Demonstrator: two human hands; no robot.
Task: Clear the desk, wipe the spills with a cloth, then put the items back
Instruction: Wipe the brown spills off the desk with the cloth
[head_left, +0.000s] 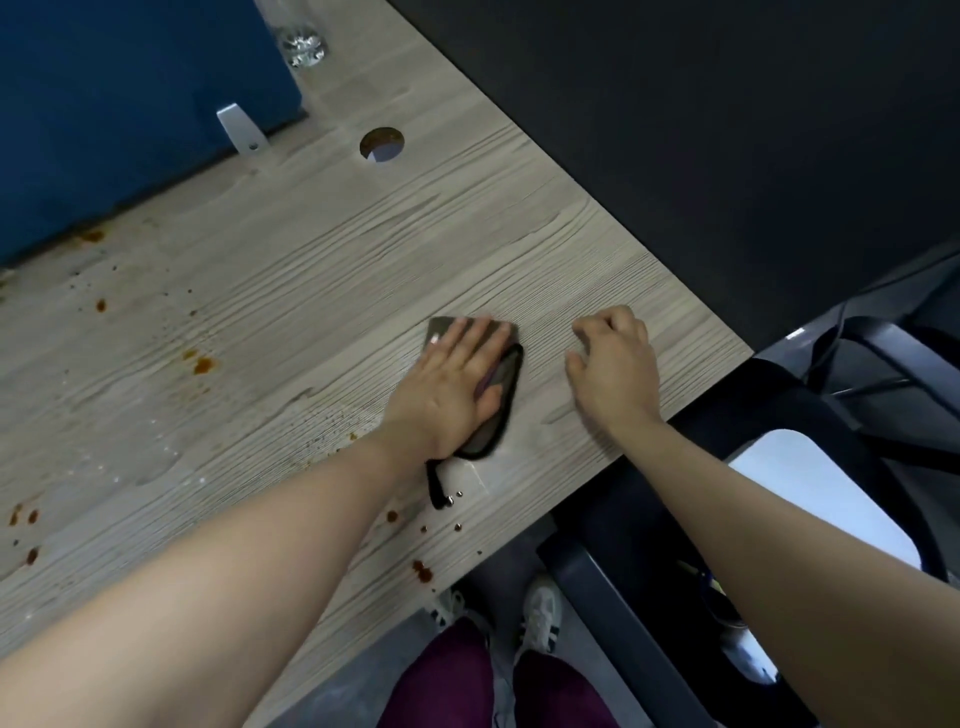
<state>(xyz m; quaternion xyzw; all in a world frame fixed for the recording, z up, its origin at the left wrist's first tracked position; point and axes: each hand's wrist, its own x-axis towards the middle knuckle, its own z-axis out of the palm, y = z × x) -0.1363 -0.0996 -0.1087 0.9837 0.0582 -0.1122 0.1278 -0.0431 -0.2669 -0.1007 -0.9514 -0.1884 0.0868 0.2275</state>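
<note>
A grey-brown cloth (500, 387) with a dark edge lies on the pale wood-grain desk (291, 270). My left hand (452, 384) presses flat on the cloth with straight fingers. My right hand (613, 364) rests on the bare desk just right of the cloth, its fingers curled loosely and holding nothing. Brown spill spots (202, 365) dot the left half of the desk, and more brown spill drops (423, 570) sit near the front edge. Small beads of liquid lie just below the cloth.
A blue partition (130, 104) stands along the back left, with a metal bracket (239, 127) at its foot. A round cable hole (382, 144) is behind the hands. The base of a clear glass (301, 44) stands at the far back. A dark chair (857, 395) is on the right.
</note>
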